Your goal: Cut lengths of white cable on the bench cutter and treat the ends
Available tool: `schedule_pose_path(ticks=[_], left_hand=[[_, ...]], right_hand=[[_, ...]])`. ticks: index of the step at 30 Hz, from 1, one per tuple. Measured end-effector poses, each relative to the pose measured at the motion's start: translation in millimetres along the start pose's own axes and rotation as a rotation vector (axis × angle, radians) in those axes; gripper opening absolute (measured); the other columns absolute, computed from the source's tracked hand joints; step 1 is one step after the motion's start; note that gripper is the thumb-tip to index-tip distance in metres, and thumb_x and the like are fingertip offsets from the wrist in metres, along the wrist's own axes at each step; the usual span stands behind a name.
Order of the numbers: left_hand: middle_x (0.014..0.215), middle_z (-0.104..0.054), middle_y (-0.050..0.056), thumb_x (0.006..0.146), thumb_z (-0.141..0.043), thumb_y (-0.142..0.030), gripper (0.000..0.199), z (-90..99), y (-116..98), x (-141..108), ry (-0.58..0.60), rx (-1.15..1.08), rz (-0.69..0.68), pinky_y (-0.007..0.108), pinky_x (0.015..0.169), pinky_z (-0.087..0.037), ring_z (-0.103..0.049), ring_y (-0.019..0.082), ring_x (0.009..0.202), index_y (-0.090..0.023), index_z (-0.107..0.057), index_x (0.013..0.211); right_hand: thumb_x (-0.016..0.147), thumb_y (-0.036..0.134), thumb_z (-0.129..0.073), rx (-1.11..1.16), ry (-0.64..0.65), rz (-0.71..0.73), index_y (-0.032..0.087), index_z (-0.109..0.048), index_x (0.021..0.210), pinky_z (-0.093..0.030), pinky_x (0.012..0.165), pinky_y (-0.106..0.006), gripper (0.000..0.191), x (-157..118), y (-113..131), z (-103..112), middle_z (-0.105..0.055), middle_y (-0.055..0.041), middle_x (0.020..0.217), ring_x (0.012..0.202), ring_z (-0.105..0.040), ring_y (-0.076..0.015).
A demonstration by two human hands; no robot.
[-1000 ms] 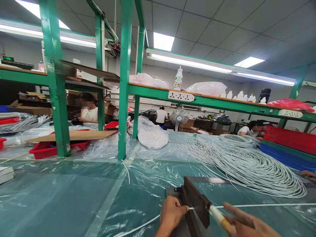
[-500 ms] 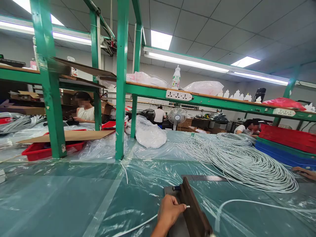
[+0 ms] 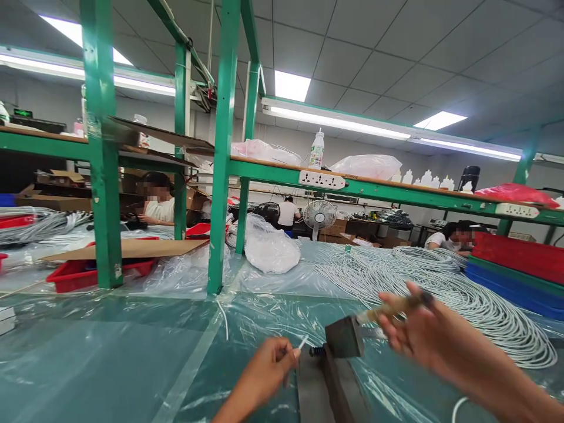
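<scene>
My left hand (image 3: 268, 373) pinches a short white cable end (image 3: 303, 342) just left of the dark metal tool (image 3: 315, 390). The tool's lever block (image 3: 344, 337) stands raised, with a spring (image 3: 316, 351) beside it. At the right, my right hand (image 3: 418, 332), blurred by motion, is loosely around the lever's light brown handle (image 3: 392, 308), its fingers partly spread.
Behind my right hand lies a large coil of white cable (image 3: 493, 317). Stacked red and blue trays (image 3: 515, 264) stand at the right. Green posts (image 3: 222, 176) hold a shelf with a power strip (image 3: 322, 180). A clear plastic bag (image 3: 273, 249) lies behind.
My right hand has come into view at the tool's handle, and the lever is now up. My left hand has drawn back left from the tool with the cable end. The view has shifted slightly.
</scene>
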State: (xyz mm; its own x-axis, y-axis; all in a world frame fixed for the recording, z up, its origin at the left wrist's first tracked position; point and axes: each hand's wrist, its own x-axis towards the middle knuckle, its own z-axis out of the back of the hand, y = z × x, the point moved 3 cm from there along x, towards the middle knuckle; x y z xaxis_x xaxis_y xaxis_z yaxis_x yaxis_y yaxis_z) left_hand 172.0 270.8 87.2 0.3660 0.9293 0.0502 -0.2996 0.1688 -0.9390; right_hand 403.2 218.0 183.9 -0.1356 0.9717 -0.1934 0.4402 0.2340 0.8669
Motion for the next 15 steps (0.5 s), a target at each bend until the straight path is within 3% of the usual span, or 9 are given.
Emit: schedule_pose_path(ticks=[3, 6, 11, 15], left_hand=[[0.046, -0.042, -0.004, 0.068, -0.042, -0.064, 0.049, 21.7, -14, -16, -0.036, 0.034, -0.042, 0.022, 0.049, -0.022, -0.04, 0.01, 0.045, -0.015, -0.048, 0.066], [0.045, -0.04, -0.006, 0.071, -0.044, -0.061, 0.048, 33.3, -17, -27, 0.016, -0.037, -0.062, 0.02, 0.046, -0.02, -0.039, 0.008, 0.041, -0.014, -0.05, 0.072], [0.038, -0.04, -0.007, 0.068, -0.047, -0.063, 0.049, 38.0, -16, -40, 0.166, -0.21, 0.026, 0.02, 0.036, -0.011, -0.023, 0.004, 0.03, -0.015, -0.05, 0.074], [0.04, -0.047, -0.004, 0.069, -0.05, -0.059, 0.044, 38.5, -26, -52, 0.232, -0.367, 0.076, 0.019, 0.032, -0.009, -0.022, 0.003, 0.026, -0.016, -0.048, 0.074]], right_hand=[[0.084, 0.05, -0.032, -0.125, 0.097, 0.05, 0.019, -0.044, 0.108, -0.047, 0.058, -0.024, 0.041, 52, 41, -25, -0.054, -0.0075, 0.072, 0.064, -0.056, -0.0141], [0.084, 0.053, -0.029, -0.318, 0.028, 0.025, 0.022, -0.041, 0.105, -0.045, 0.055, -0.021, 0.039, 111, 58, -33, -0.052, -0.0048, 0.069, 0.061, -0.055, -0.0125], [0.083, 0.053, -0.033, -0.508, -0.151, -0.049, 0.017, -0.041, 0.101, -0.04, 0.05, -0.021, 0.041, 188, 51, -34, -0.051, -0.0037, 0.066, 0.056, -0.053, -0.0125], [0.08, 0.054, -0.038, -0.611, -0.189, -0.009, 0.014, -0.046, 0.1, -0.037, 0.053, -0.023, 0.045, 211, 39, -36, -0.054, -0.0048, 0.069, 0.06, -0.054, -0.0139]])
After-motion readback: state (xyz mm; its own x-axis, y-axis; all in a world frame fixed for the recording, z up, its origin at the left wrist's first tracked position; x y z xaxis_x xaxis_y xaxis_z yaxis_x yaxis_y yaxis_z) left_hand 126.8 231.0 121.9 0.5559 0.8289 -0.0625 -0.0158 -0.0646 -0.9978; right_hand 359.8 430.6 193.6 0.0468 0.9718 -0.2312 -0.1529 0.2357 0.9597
